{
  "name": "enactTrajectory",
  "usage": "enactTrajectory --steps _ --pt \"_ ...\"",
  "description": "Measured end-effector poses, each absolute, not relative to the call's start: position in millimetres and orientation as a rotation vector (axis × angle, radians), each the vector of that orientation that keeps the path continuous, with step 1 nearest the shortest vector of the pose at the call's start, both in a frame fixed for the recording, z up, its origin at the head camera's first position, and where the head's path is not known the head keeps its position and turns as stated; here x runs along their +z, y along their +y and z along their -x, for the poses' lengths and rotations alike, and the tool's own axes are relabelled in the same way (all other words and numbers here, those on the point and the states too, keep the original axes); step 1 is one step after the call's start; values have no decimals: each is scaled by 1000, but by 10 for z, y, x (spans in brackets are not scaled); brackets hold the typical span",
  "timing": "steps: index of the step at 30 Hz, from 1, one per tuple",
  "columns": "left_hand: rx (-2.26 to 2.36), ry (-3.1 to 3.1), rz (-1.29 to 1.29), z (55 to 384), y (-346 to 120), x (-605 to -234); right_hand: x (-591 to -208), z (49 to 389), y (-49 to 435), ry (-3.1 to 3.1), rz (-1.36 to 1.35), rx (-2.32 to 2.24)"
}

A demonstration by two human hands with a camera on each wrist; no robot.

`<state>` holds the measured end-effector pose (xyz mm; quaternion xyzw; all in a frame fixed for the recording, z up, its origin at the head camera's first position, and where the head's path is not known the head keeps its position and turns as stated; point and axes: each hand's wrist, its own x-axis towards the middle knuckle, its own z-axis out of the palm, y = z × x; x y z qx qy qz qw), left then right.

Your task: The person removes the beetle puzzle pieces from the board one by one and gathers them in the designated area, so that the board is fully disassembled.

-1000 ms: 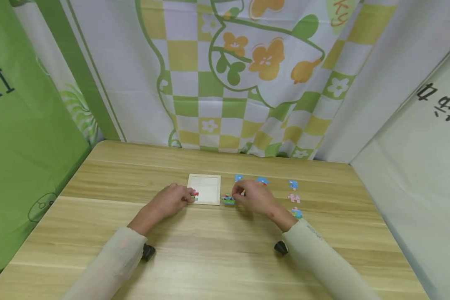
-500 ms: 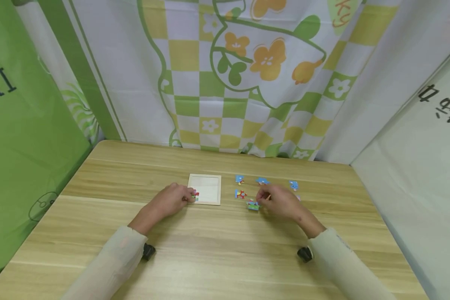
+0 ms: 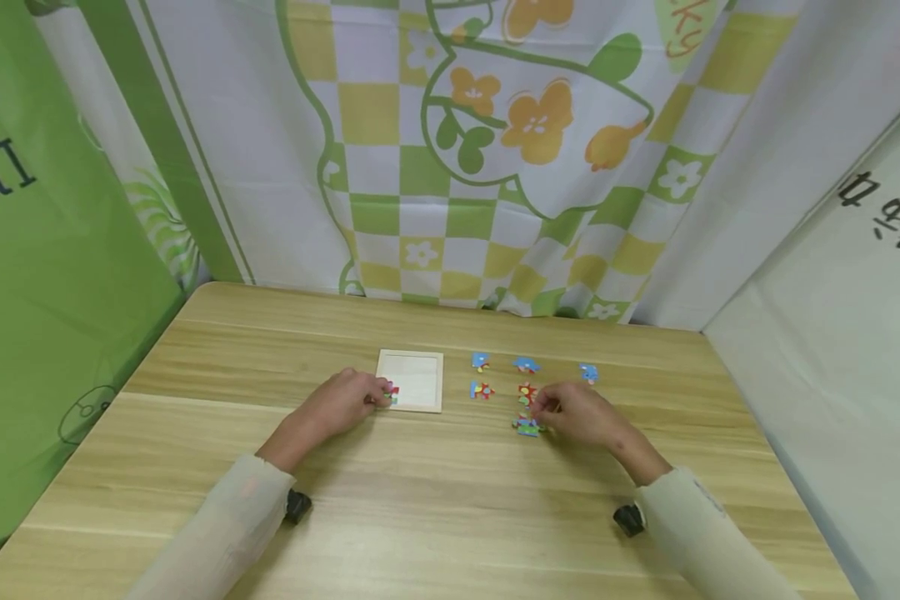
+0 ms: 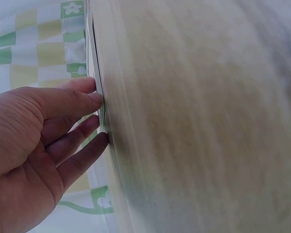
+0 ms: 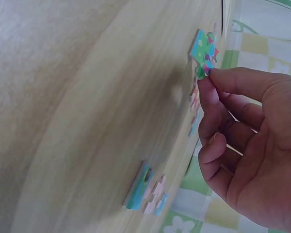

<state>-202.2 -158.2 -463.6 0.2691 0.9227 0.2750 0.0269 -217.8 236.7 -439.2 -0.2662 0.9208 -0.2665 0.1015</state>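
In the head view my left hand rests at the lower left corner of a shallow wooden puzzle tray, its fingertips pinching a red and green puzzle piece inside that corner. The left wrist view shows the thumb and fingers meeting the tray's edge, with only a green sliver of the piece visible. My right hand pinches another puzzle piece, green with blue, by its right end between thumb and index finger. That piece sits just below a red and yellow piece on the table.
Left of the right hand lie a blue corner piece and a blue and red piece. Farther back are two blue pieces. The right wrist view also shows a green and blue piece beside a pink piece. A checked curtain hangs behind the table.
My right hand has carried the green and blue puzzle piece rightward from beside the tray to below the red and yellow one. The left hand has stayed at the tray corner.
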Motion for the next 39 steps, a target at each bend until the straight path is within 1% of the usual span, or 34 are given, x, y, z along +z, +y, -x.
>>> enactTrajectory --steps 13,21,26,34,39 --pt "854 2851 -813 2022 -1598 -4649 -4529 2211 2370 2741 765 -721" --pt "857 2857 -841 2013 -1593 -4640 -4540 2185 2368 2762 724 -691" --pt "844 2866 -860 2012 -1593 -4643 -4483 2156 2322 2787 688 -767" --pt "869 2864 -845 1985 -1590 -4628 -4419 2155 1997 2751 781 -913" --pt "877 2872 -855 1996 -1592 -4637 -4448 2173 1671 2716 924 -911"
